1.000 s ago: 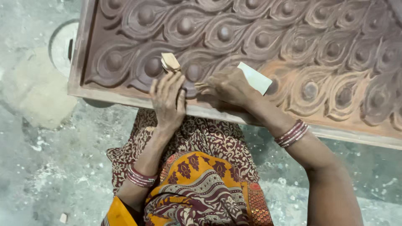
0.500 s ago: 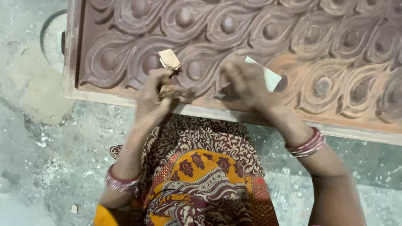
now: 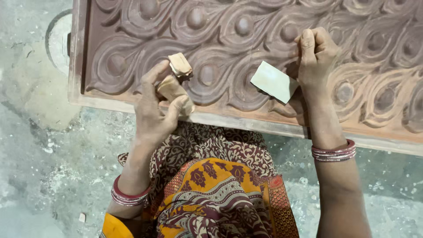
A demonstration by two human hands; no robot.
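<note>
Presently sanding: left hand (image 3: 154, 117) pinching folded sandpaper (image 3: 175, 83), right hand (image 3: 318, 55) gripping pale sheet (image 3: 274, 81) on carved panel (image 3: 246, 48); next likely rubbing recesses.

Reddish-brown carved panel (image 3: 246, 53), peacock-feather swirls; pale grey-green sheet (image 3: 274, 81); orange-maroon floral cloth (image 3: 216, 189).

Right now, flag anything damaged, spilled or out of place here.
Nothing looks damaged. The carved wooden panel is intact. Pale dust coats the floor, and both the left hand and right hand.
</note>
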